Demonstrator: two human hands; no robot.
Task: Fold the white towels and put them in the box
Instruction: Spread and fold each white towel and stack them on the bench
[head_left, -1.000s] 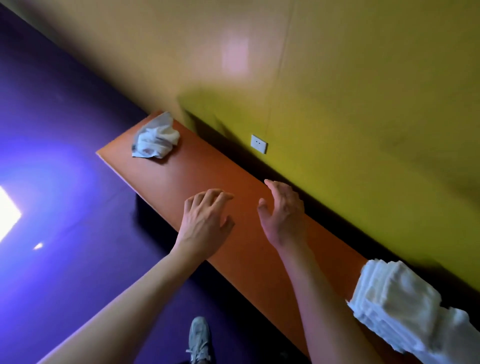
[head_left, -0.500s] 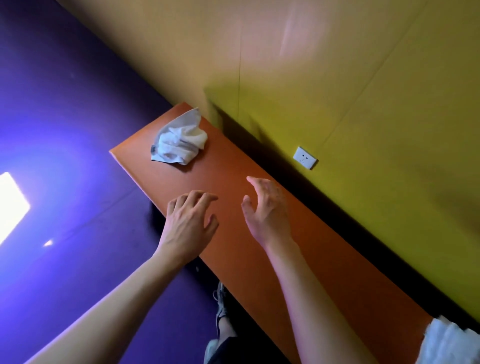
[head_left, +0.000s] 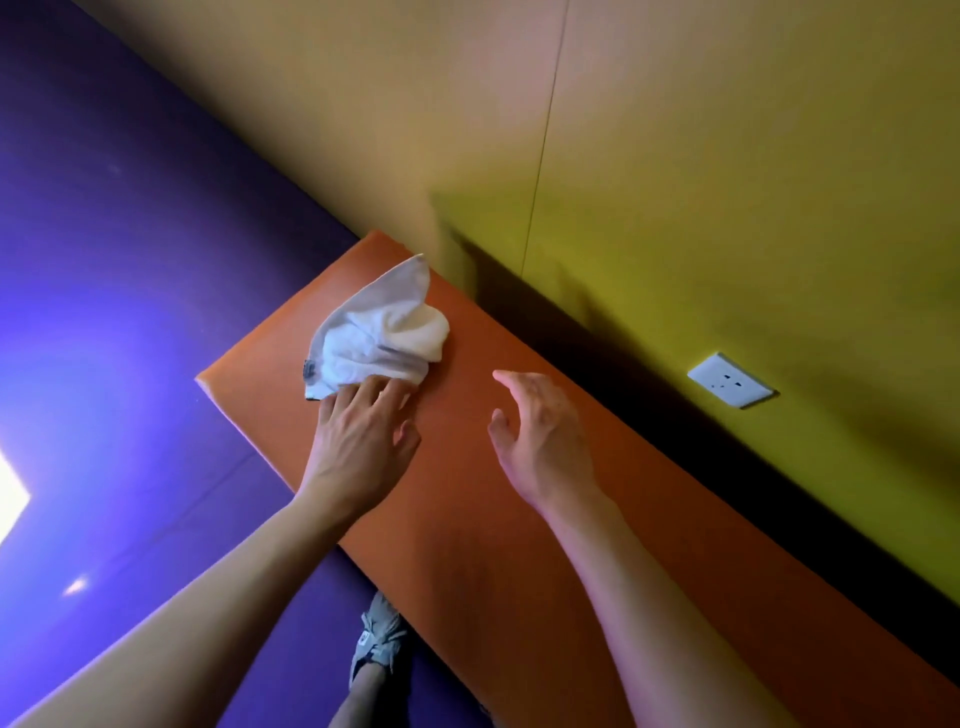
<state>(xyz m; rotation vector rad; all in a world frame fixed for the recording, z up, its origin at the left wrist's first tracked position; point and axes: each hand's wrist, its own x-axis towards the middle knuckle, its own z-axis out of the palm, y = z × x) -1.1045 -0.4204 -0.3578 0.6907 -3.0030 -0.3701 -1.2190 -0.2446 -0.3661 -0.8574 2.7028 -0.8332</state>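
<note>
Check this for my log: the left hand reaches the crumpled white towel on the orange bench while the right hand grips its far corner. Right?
Not quite. In the head view the right hand hovers open over the orange bench, gripping nothing. The left hand does reach the crumpled white towel.

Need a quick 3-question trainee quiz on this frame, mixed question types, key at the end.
1. True or false: the towel lies neatly folded on the orange bench.
2. Which hand touches the towel? A) the left hand B) the right hand C) both
3. Fill in: the white object mounted on the yellow wall is a ____.

Key
1. False: it is crumpled in a heap.
2. A: the left hand's fingertips are at the towel's near edge; the right hand hovers open, apart from it.
3. Socket.
</note>
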